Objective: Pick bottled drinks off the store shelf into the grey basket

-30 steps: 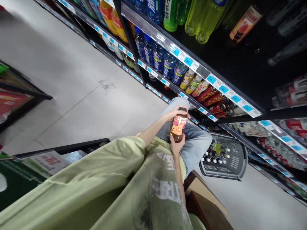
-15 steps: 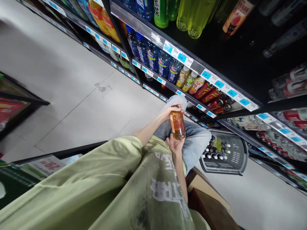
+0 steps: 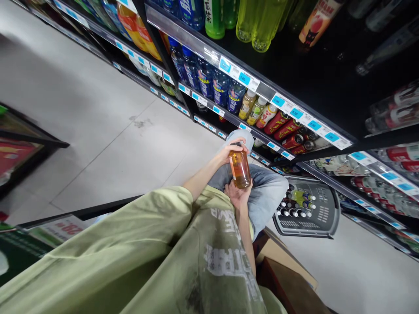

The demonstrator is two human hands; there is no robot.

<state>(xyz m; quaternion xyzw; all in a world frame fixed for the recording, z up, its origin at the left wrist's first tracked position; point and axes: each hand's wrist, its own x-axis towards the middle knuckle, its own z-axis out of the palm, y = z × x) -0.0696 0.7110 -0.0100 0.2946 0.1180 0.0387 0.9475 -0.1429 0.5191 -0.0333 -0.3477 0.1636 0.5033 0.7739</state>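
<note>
A bottle of amber drink (image 3: 241,169) with a dark cap is held over my lap, tilted, with its base towards me. My left hand (image 3: 230,151) wraps round its cap end, fingers curled over the top. Under the base, my right hand (image 3: 238,195) cups the bottle with bent fingers, some hidden behind it. The edge of a label shows on the bottle's left side. My legs in pale blue jeans (image 3: 266,192) are bent below the bottle.
Drink shelves (image 3: 262,89) with price tags run diagonally along the right. A grey shopping basket (image 3: 319,224) holding several bottles stands on the floor right of my knee. Cardboard boxes (image 3: 291,266) are beside me, and a black-framed display stand (image 3: 39,138) is at left.
The bottle and both hands have shifted very slightly left in the view, and the fingers of my left hand have moved a little at the cap end. The grip otherwise stays the same.
</note>
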